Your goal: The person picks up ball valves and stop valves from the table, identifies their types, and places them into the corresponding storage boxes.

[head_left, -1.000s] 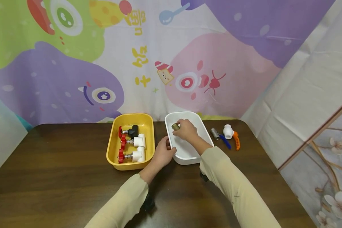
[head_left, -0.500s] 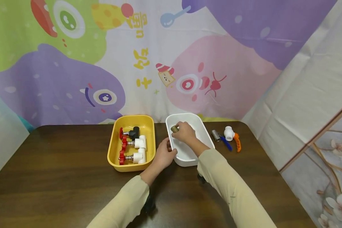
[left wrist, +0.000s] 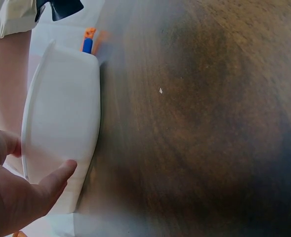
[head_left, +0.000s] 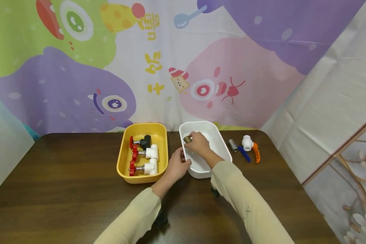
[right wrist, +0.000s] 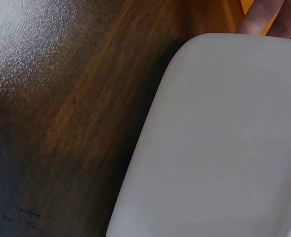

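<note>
The person's right hand (head_left: 198, 143) pinches a small brass-coloured fitting (head_left: 187, 139) between thumb and fingers, the grip narrow, with part of the piece hidden by the fingertips. The fitting sticks out to the left of that hand, just inside the left rim of the white tray (head_left: 216, 144) as the head view shows it; whether it touches the tray floor or hangs above it cannot be told. Its long axis seems to run crosswise, from the fingertips toward the left wall (the piece is short and half covered, so this is a judgement).

The left hand (head_left: 177, 164) is close by, a little nearer the person than the fitting. It holds the tray at its near left corner: the left wrist view shows the thumb lying against the outer wall and a finger at the rim. The right hand, though, is the one with the fitting in its grasp.

The white tray's own length runs away from the person. Just to its left stands the yellow tray (head_left: 157, 130) with three red-handled valves (head_left: 152, 152); to its right lie a blue-handled metal valve (head_left: 232, 145) and a white valve with an orange handle (head_left: 247, 143).
</note>
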The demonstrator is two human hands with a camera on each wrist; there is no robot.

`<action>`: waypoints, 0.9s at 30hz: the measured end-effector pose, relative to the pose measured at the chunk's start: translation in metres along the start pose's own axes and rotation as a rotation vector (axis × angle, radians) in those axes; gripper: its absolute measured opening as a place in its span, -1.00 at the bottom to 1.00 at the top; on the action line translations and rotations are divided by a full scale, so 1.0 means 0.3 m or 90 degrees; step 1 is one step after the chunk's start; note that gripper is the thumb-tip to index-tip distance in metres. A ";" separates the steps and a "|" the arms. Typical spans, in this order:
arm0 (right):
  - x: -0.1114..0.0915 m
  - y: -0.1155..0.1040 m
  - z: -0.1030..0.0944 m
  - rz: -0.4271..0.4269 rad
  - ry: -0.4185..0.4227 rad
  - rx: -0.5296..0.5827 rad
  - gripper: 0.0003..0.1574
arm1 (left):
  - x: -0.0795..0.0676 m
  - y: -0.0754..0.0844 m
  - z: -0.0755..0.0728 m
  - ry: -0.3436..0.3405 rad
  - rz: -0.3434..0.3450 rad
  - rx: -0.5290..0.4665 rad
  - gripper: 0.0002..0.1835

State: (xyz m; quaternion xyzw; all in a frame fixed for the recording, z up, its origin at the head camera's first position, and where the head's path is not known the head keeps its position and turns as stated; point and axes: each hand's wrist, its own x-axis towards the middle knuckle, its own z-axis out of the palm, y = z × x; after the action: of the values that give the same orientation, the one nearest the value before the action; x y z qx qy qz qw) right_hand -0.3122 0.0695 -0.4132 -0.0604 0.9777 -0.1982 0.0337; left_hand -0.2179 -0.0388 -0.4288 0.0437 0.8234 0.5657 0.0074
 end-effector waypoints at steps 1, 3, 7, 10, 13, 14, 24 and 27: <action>0.000 -0.001 -0.001 0.000 -0.001 -0.001 -0.39 | 0.000 0.000 0.000 0.001 0.002 0.000 -0.39; 0.002 -0.002 -0.001 0.001 -0.005 -0.003 -0.39 | 0.007 -0.018 0.004 0.004 0.020 0.002 -0.39; 0.006 -0.004 0.004 0.003 -0.009 -0.007 -0.40 | 0.007 -0.017 0.002 0.005 0.019 0.002 -0.39; 0.007 -0.002 0.010 0.005 -0.011 -0.004 -0.41 | -0.002 0.002 -0.002 0.003 -0.005 0.005 -0.39; 0.007 -0.001 0.014 0.006 -0.013 0.000 -0.42 | -0.003 0.004 0.000 0.004 -0.008 0.010 -0.40; 0.007 -0.001 0.015 0.007 -0.014 0.002 -0.41 | -0.003 0.005 0.000 0.004 -0.004 0.011 -0.40; 0.007 0.000 0.025 0.014 -0.014 0.008 -0.39 | -0.011 0.015 -0.002 0.011 -0.015 0.016 -0.39; 0.006 0.001 0.028 0.020 -0.016 0.009 -0.39 | -0.010 0.014 -0.003 0.010 -0.016 0.015 -0.39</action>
State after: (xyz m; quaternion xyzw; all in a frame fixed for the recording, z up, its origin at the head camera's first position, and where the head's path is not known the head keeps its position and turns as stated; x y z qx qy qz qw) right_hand -0.3132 0.0664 -0.4212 -0.0475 0.9766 -0.2040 0.0491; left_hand -0.2148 -0.0384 -0.4246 0.0292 0.8304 0.5563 0.0073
